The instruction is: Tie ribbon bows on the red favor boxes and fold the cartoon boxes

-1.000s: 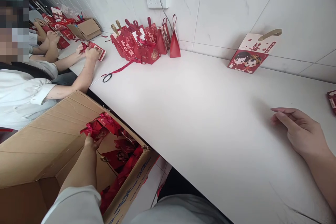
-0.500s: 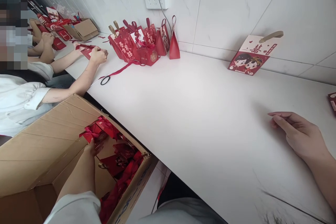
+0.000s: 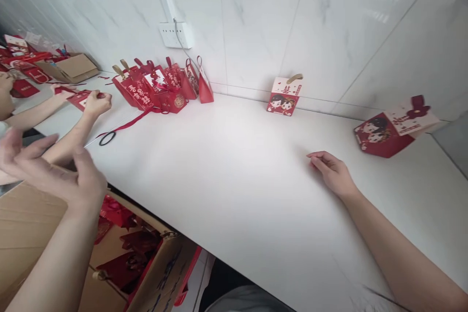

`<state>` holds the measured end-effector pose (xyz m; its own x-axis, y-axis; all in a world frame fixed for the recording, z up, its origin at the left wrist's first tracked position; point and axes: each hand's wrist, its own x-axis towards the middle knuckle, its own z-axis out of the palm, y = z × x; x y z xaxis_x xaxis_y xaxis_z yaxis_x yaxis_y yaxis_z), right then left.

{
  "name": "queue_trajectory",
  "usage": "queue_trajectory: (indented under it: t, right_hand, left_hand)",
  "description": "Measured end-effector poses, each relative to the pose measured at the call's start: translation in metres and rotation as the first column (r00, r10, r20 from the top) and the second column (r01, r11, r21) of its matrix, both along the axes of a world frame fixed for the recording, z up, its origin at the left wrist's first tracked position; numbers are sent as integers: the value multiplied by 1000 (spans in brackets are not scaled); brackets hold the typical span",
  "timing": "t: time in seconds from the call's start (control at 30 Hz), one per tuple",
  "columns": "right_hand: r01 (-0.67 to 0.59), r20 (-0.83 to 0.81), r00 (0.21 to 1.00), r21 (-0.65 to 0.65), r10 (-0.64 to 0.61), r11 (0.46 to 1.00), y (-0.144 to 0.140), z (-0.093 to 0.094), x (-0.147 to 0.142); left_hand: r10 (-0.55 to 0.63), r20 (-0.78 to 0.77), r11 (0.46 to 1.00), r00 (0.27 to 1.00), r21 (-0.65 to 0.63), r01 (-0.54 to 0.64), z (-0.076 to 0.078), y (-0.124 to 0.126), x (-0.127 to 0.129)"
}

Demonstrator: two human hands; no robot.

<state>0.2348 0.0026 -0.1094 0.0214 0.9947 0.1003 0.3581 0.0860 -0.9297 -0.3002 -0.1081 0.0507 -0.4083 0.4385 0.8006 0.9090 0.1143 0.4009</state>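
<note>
My left hand (image 3: 58,170) is raised above the cardboard box (image 3: 29,234), its fingers spread and nothing in them. Below it, several red gift boxes (image 3: 117,212) with ribbons lie inside the carton. My right hand (image 3: 331,170) rests on the white table (image 3: 226,190), thumb and fingertips drawn together, with no object visible between them. Nearest to it are a red and white gift box (image 3: 283,97) with a gold handle, by the wall, and another gift box (image 3: 393,131) with a dark red handle. Both carry a cartoon couple.
A cluster of red gift bags (image 3: 157,87) stands along the wall, with a red ribbon (image 3: 131,124) and a black ring (image 3: 107,138) in front. At left, a co-worker's hand (image 3: 97,102) holds a red gift box (image 3: 78,100). A power socket (image 3: 175,35) is on the wall.
My left hand has come up out of the cardboard box, away from a ribboned red gift box, and opened. The view has swung right, showing the right-hand gift box fully. My right hand keeps its pose.
</note>
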Motion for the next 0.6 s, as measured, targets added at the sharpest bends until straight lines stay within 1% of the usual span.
queue_trajectory:
  t: [0.03, 0.07, 0.1, 0.13, 0.17, 0.2, 0.23, 0.27, 0.3, 0.33, 0.37, 0.4, 0.43, 0.47, 0.5, 0.53, 0.57, 0.6]
  right_hand:
    - [-17, -9, 1000, 17, 17, 1000, 1, 0, 0]
    - [-19, -17, 1000, 32, 19, 999, 2, 0, 0]
    - [-27, -20, 999, 36, 27, 999, 3, 0, -1]
    - [-33, -25, 999, 37, 34, 999, 4, 0, -1]
    - [-33, -30, 999, 37, 34, 999, 4, 0, -2]
    - [-35, -35, 999, 39, 36, 999, 5, 0, -3]
    - [-32, -38, 999, 53, 34, 998, 5, 0, -4]
    - [-22, -38, 999, 76, 25, 997, 5, 0, -5]
    - [10, -31, 999, 111, -7, 994, 5, 1, -6]
    - [64, -20, 998, 155, -62, 986, 5, 1, -6]
    - [116, -17, 993, 194, -115, 974, 6, 2, -5]
    - [188, -21, 982, 252, -189, 949, 8, 3, -2]
    - [275, -35, 960, 325, -279, 905, 10, 4, 2]
    - [368, -59, 924, 406, -378, 837, 13, 5, 9]
    - [462, -91, 870, 488, -484, 740, 16, 6, 18]
    - [545, -122, 802, 552, -585, 631, 20, 6, 28]
    - [604, -139, 730, 590, -669, 536, 24, 6, 38]
    - [650, -130, 661, 591, -739, 478, 28, 5, 49]
  left_hand:
    - [-68, -219, 992, 973, 90, 90, 11, 9, 21]
    - [-152, -374, 974, 915, 102, 203, 20, 18, 44]
    - [-246, -489, 940, 837, 90, 329, 27, 28, 69]
    - [-356, -568, 892, 742, 30, 451, 33, 39, 96]
    - [-461, -631, 827, 624, -51, 559, 37, 50, 124]
    - [-557, -689, 725, 465, -129, 677, 38, 62, 152]
    - [-661, -673, 640, 331, -274, 718, 36, 75, 181]
    - [-766, -596, 553, 240, -423, 717, 31, 88, 208]
    - [-846, -502, 464, 178, -531, 708, 21, 101, 234]
    - [-904, -407, 379, 133, -613, 693, 8, 114, 257]
    - [-945, -304, 301, 120, -664, 684, -8, 126, 278]
    - [-969, -204, 240, 136, -683, 689, -27, 137, 296]
    - [-977, -121, 209, 173, -676, 706, -47, 147, 311]
    - [-972, -68, 212, 223, -655, 725, -68, 155, 322]
    - [-959, -35, 240, 281, -627, 741, -87, 161, 329]
    - [-943, -5, 272, 333, -589, 761, -103, 165, 334]
    - [-923, 29, 309, 384, -539, 783, -116, 167, 336]
    - [-908, 59, 335, 416, -496, 801, -126, 169, 335]
